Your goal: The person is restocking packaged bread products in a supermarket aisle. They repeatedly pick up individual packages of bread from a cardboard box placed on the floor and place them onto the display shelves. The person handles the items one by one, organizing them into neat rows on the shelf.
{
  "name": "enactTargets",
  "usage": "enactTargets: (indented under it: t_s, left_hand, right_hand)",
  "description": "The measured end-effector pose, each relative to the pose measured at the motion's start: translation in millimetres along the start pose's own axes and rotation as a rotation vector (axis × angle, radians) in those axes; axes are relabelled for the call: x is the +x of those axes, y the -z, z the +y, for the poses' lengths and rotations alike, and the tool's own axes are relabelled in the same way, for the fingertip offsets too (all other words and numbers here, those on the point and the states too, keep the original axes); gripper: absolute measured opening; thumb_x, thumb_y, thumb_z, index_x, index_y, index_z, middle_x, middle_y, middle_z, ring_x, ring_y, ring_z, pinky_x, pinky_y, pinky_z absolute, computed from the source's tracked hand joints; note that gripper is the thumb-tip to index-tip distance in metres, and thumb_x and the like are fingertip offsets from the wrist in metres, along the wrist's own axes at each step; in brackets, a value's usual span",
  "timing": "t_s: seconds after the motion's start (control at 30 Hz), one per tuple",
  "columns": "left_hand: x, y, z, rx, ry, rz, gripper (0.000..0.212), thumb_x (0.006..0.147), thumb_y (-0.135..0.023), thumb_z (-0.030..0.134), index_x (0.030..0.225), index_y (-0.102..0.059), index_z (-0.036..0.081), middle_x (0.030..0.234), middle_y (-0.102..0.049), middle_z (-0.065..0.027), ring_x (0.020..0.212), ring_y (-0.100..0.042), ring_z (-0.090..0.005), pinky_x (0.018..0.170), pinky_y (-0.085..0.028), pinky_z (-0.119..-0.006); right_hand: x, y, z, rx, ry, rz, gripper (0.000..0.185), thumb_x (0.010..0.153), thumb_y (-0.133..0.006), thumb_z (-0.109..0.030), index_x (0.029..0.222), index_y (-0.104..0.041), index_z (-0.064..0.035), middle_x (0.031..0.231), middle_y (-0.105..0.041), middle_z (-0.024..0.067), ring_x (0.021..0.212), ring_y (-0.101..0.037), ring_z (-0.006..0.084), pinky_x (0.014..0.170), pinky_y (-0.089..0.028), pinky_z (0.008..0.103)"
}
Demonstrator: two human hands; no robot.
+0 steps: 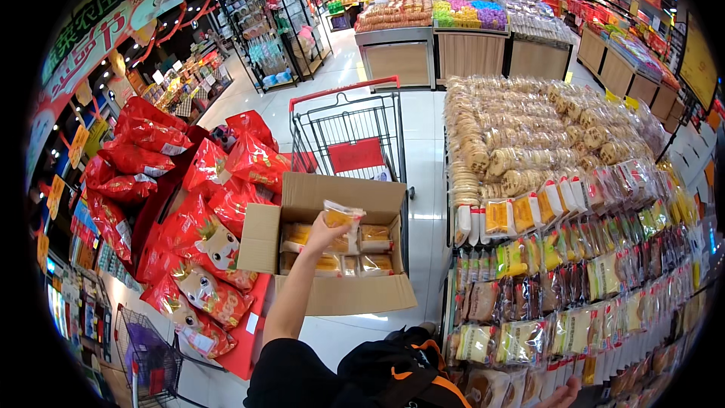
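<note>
Over an open cardboard box (340, 296), my left hand (331, 232) grips a clear-wrapped packaged cake (341, 214). More wrapped yellow cakes (375, 265) lie in rows inside the box, which rests on a shopping cart (345, 124) with a red handle. At the bottom right, my right hand (563, 394) is partly cut off by the picture's edge; its fingers are apart near the packaged breads (487, 388) of the display, and nothing shows in it. Similar yellow cakes (498, 216) stand upright in a row on that display.
Red printed bags (198, 243) are piled on a red stand to the left. Right of the cart, a large display holds bagged round biscuits (527, 136) and wrapped breads. A second cart (150, 351) stands at lower left. Wooden bins (470, 54) and a black wire rack (272, 28) stand beyond.
</note>
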State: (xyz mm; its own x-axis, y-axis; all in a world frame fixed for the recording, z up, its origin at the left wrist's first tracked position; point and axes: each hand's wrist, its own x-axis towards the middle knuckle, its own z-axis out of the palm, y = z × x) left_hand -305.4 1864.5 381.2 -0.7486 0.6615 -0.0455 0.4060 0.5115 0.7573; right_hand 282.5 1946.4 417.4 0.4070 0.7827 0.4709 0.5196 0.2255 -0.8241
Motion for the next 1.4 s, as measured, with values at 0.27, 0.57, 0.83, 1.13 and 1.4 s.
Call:
enactTargets:
  t_s: [0.27, 0.57, 0.83, 1.13, 1.4]
  left_hand:
    - [-72, -47, 108, -0.84, 0.181, -0.359, 0.059, 0.074, -0.077, 0.019, 0.123, -0.047, 0.005, 0.107, -0.06, -0.0048, 0.095, -0.059, -0.0151, 0.083, -0.049, -0.032]
    - [-203, -176, 181, -0.6, 0.048, -0.92, 0.057, 0.076, -0.076, 0.016, 0.12, -0.042, 0.002, 0.1, -0.059, -0.0079, 0.092, -0.06, -0.0201, 0.081, -0.051, -0.036]
    - [-206, -202, 216, -0.66, -0.216, -1.346, 0.047, 0.087, -0.061, 0.024, 0.123, -0.044, 0.0, 0.118, -0.049, -0.0137, 0.108, -0.049, -0.0232, 0.089, -0.044, -0.037]
    - [-224, -214, 260, -0.425, -0.396, -1.68, 0.057, 0.09, -0.056, 0.03, 0.135, -0.04, -0.002, 0.139, -0.041, -0.0187, 0.128, -0.041, -0.0275, 0.102, -0.038, -0.039]
    - [-220, -240, 285, -0.535, -0.495, -1.596, 0.054, 0.091, -0.055, 0.027, 0.135, -0.039, -0.001, 0.139, -0.041, -0.0181, 0.128, -0.041, -0.0288, 0.102, -0.037, -0.038]
  right_hand:
    - [-36, -57, -19, 0.46, -0.446, -0.513, 0.035, 0.098, -0.042, -0.014, 0.129, -0.044, 0.0026, 0.125, -0.052, 0.0168, 0.118, -0.05, 0.0268, 0.099, -0.039, 0.0356]
    - [-83, -78, -38, 0.538, -0.447, -0.914, 0.08, 0.083, -0.069, -0.037, 0.137, -0.025, 0.0038, 0.134, -0.04, 0.0182, 0.124, -0.04, 0.0232, 0.104, -0.032, 0.0345]
    - [-82, -9, -4, 0.945, -0.934, -0.954, 0.077, 0.089, -0.057, -0.048, 0.144, -0.023, -0.006, 0.132, -0.045, 0.0074, 0.119, -0.042, 0.0116, 0.1, -0.034, 0.0259]
    - [-85, -1, -11, 1.079, -1.065, -0.867, 0.042, 0.091, -0.056, -0.028, 0.122, -0.047, -0.0011, 0.11, -0.058, 0.0076, 0.097, -0.055, 0.0155, 0.088, -0.043, 0.0276]
    - [-39, 27, -26, 1.03, -0.897, -0.725, 0.061, 0.086, -0.067, -0.031, 0.134, -0.039, -0.0053, 0.116, -0.057, 0.0006, 0.103, -0.053, 0.0086, 0.088, -0.043, 0.0225]
